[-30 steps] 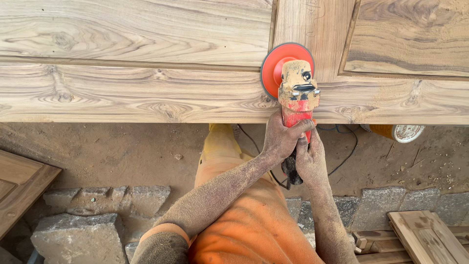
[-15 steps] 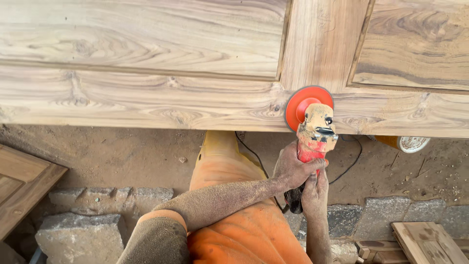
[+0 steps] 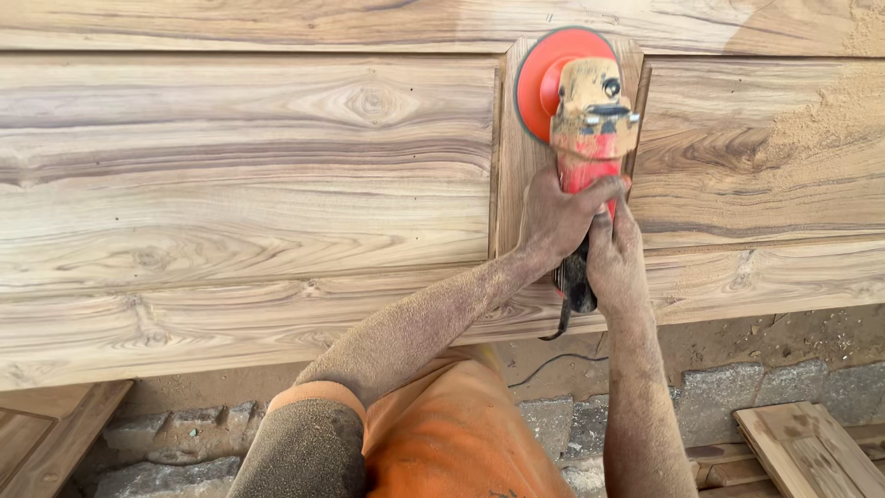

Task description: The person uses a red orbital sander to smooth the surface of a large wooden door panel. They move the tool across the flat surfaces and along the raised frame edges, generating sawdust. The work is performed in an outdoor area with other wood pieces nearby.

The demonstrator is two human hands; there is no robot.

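**Both hands on the sander, disc on the upright strip between panels**

Nearest my view: an orange garment [image 3: 452, 433] at the bottom, with a grey sleeve cuff [image 3: 300, 452] on the left arm. Both forearms are coated in fine wood dust.

Left hand [image 3: 553, 221]: grip closed around the red body of the sander [image 3: 590, 138], fingers wrapped over the top of the housing just below its dusty head.

Right hand [image 3: 616, 263]: grip closed on the dark rear handle of the same tool, just behind and touching the left hand. A black cord [image 3: 553, 364] leaves the tail of the tool and drops over the edge of the work toward the ground.

The sander lies lengthwise away from the body, its round orange disc [image 3: 544, 88] at the far end, resting flat on a narrow upright wooden strip [image 3: 513, 166] that separates two large panels. (I cannot tell whether the disc is spinning.)

Left panel [image 3: 249, 175]: broad, pale, strong wavy grain with a knot. Right panel [image 3: 756, 157]: similar grain, with loose sawdust [image 3: 830, 115] piled at its upper right corner.

Beyond the near edge of the work, below: sandy ground, grey stone blocks [image 3: 728, 397], and smaller wooden pieces, one at the lower right [image 3: 807, 447], one at the lower left [image 3: 41, 433].
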